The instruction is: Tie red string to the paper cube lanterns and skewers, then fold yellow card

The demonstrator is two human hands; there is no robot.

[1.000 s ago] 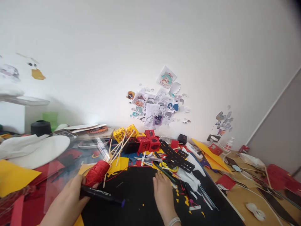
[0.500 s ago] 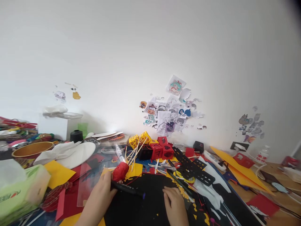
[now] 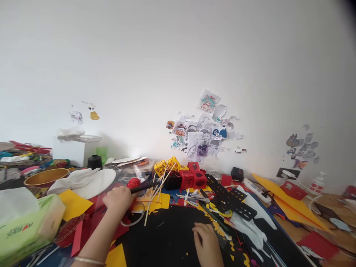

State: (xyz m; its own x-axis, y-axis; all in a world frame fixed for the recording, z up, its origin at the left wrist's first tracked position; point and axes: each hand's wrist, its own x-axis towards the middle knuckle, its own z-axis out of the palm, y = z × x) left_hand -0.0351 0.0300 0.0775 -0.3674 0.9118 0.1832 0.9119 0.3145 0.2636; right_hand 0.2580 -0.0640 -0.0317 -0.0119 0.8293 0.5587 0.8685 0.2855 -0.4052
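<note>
My left hand (image 3: 119, 198) is closed around a dark, pen-like marker (image 3: 141, 187) that points to the right. Just beyond its fingers sits a ball of red yarn (image 3: 133, 182); whether the hand touches it is hard to tell. A clear ring like a roll of tape (image 3: 142, 215) lies beside the hand. Several thin wooden sticks (image 3: 151, 202) lean near the marker's tip. My right hand (image 3: 207, 243) rests on the black sheet (image 3: 161, 237), fingers lying forward and thumb alongside, with nothing visible in it.
Red paper cubes (image 3: 199, 180) and yellow cubes (image 3: 160, 168) stand at the back. To the right lie black perforated strips (image 3: 230, 196) and yellow scraps (image 3: 232, 244). A green tissue pack (image 3: 33, 226) and a white disc (image 3: 102, 181) are on the left. Cut-out drawings cover part of the wall.
My left hand has moved up and left with the marker, which now tilts upward. The red yarn ball sits farther back and left, and the clear ring has come into view. My right hand stays put.
</note>
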